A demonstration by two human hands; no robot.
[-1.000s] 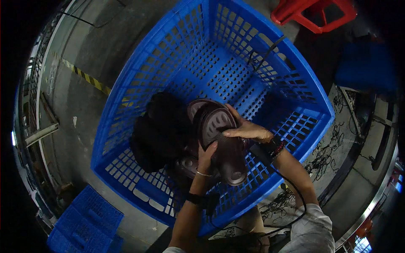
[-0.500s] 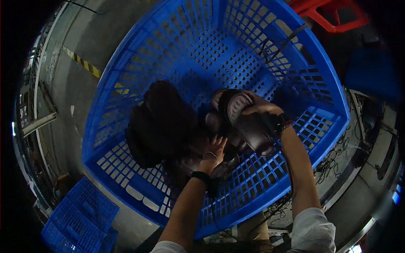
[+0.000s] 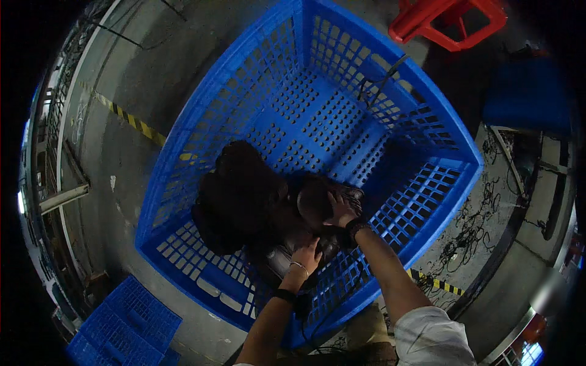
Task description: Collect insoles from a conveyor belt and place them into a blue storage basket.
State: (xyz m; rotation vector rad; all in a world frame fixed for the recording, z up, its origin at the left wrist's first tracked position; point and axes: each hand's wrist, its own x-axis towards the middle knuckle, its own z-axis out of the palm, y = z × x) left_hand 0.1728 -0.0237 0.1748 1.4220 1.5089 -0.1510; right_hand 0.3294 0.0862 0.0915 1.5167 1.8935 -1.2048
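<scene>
Dark brown slippers (image 3: 314, 204) with a moulded, shiny surface lie piled in the near half of a big blue perforated basket (image 3: 293, 116). My right hand (image 3: 343, 212) rests on the pile's right side, fingers stretched over a rounded slipper. Lower and to the left, my left hand (image 3: 306, 255) lies on other slippers with its fingers extended. Neither hand is visibly wrapped around anything. On the left, a taller heap of very dark slippers (image 3: 235, 195) leans by the basket wall; shadow hides their single shapes.
A red plastic stool-like frame (image 3: 452, 27) stands beyond the basket. Blue crates (image 3: 125, 320) sit on the floor at lower left. Black-and-yellow tape (image 3: 137, 125) marks the floor. Dark cords (image 3: 470, 235) lie tangled at the right. A thin strap (image 3: 387, 76) hangs on the far wall.
My right hand, earlier wrapped around a pair of slippers held up, is now down on the pile with fingers extended. The view has shifted, and my hands are closer together.
</scene>
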